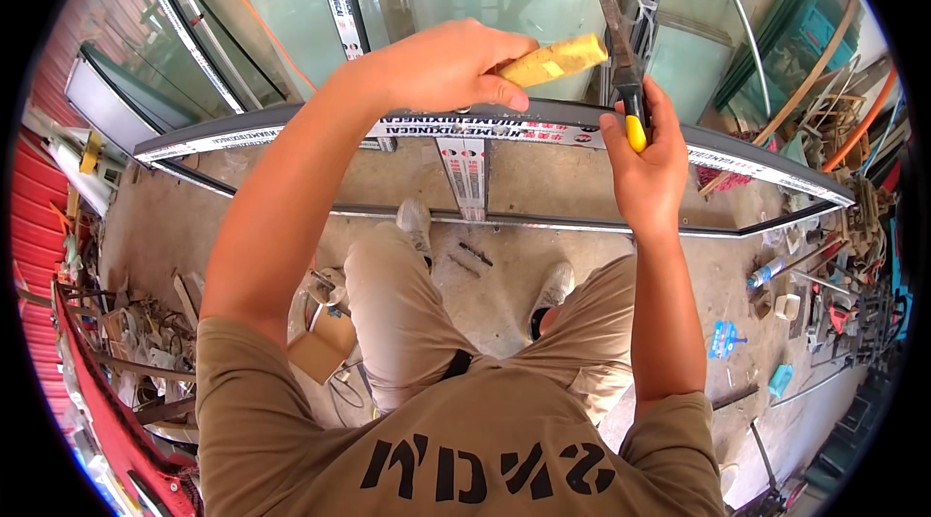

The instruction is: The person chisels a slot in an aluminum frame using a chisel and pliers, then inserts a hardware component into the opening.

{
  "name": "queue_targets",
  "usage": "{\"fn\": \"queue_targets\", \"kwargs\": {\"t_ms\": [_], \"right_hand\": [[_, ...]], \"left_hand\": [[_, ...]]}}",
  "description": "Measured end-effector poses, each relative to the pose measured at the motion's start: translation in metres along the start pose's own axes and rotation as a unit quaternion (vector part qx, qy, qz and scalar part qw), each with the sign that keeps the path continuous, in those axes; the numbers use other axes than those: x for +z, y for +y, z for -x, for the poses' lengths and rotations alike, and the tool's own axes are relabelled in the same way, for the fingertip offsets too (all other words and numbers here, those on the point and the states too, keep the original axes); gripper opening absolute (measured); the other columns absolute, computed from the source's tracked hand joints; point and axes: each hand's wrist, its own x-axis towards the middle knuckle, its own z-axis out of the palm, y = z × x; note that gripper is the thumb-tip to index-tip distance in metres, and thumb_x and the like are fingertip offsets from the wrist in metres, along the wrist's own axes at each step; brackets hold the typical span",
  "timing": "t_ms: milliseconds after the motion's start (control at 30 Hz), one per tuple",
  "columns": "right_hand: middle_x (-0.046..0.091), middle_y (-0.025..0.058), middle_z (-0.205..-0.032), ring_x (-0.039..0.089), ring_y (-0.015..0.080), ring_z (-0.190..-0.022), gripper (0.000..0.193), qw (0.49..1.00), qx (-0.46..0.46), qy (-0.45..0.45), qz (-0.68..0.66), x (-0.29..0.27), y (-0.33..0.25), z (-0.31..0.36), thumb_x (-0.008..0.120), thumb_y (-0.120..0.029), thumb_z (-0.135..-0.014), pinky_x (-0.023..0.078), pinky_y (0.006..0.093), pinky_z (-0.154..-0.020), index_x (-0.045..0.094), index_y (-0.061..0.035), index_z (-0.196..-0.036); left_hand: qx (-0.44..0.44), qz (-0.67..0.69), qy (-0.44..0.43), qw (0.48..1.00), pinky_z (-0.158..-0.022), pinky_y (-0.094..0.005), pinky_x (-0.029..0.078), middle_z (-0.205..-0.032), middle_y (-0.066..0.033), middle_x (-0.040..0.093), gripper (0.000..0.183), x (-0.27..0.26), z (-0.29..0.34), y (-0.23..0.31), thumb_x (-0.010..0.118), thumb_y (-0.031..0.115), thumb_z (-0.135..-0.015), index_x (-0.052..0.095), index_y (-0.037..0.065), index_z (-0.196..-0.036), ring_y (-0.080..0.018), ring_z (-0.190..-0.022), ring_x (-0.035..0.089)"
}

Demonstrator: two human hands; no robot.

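While both hands work just above the top rail, the yellow bar (558, 60) lies slantwise over it, its free end close against the dark metal head of a hand tool (624, 56), probably a hammer; whether bar and metal touch, cannot tell. Left hand (465, 66) closed round the bar's other end, thumb beneath. Right hand (645, 148) pinches the tool's black-and-yellow grip between thumb and fingers, metal head pointing away from the body.

Step in hand reads as managing these two pieces together. Best done with the bar steady, left fingers well back from the free end, the tool's head lined up before any force goes in. A pinch that light would probably suit positioning; a blow would want a fuller grip.

Below the hands: dark-grey window frame (524, 129), white printed film on its face, central mullion (465, 177) running down to the lower rail. Bare metal edges look easy to mark, so the tool's head is better held clear of them.

Farther out: glass sheets (509, 3) leaning beyond the frame, worth no stray swing; on the floor, a cardboard box (323, 342) beside the left leg, clutter to the right
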Motion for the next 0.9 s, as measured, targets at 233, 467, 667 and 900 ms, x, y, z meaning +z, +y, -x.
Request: {"fn": "queue_targets", "kwargs": {"t_ms": [233, 467, 667, 900], "right_hand": [[0.071, 0.0185, -0.133, 0.070, 0.0249, -0.117, 0.059, 0.999, 0.039, -0.001, -0.003, -0.004, 0.009, 0.013, 0.082, -0.013, -0.096, 0.053, 0.0360, -0.105, 0.060, 0.0046, -0.148], [0.071, 0.0162, -0.130, 0.068, 0.0204, -0.117, 0.058, 0.998, 0.051, 0.001, -0.025, -0.001, 0.012, 0.018, 0.081, -0.008, -0.096, 0.053, 0.0337, -0.104, 0.059, 0.0079, -0.147], [0.070, 0.0115, -0.125, 0.067, 0.0169, -0.111, 0.059, 0.999, -0.007, 0.023, -0.041, -0.001, 0.010, 0.019, 0.079, -0.005, -0.099, 0.055, 0.0311, -0.098, 0.055, 0.0066, -0.151], [0.072, 0.0147, -0.115, 0.072, 0.0308, -0.101, 0.058, 0.968, -0.099, -0.013, 0.230, -0.021, -0.025, -0.001, 0.072, 0.006, -0.090, 0.056, 0.0390, -0.096, 0.061, 0.0000, -0.147]], "left_hand": [[-0.007, 0.025, -0.011, 1.000, -0.066, -0.0384, 0.044, -0.076, -0.0074, 0.059, 0.033, 0.007, -0.010, -0.009, 0.080, 0.032, -0.100, 0.065, 0.004, -0.107, -0.0204, -0.069, 0.054], [-0.011, 0.036, -0.042, 0.998, -0.064, -0.0385, 0.043, -0.070, -0.0072, 0.057, 0.034, -0.002, -0.016, -0.003, 0.080, 0.034, -0.100, 0.065, 0.003, -0.100, -0.0211, -0.064, 0.052], [-0.013, 0.039, -0.022, 0.999, -0.064, -0.0391, 0.044, -0.071, -0.0084, 0.061, 0.033, 0.000, -0.015, -0.007, 0.080, 0.033, -0.100, 0.064, 0.003, -0.100, -0.0227, -0.065, 0.055], [-0.011, 0.036, -0.021, 0.999, -0.064, -0.0393, 0.044, -0.073, -0.0094, 0.063, 0.031, 0.003, -0.016, -0.008, 0.079, 0.031, -0.099, 0.066, 0.003, -0.102, -0.0229, -0.064, 0.055]]}}
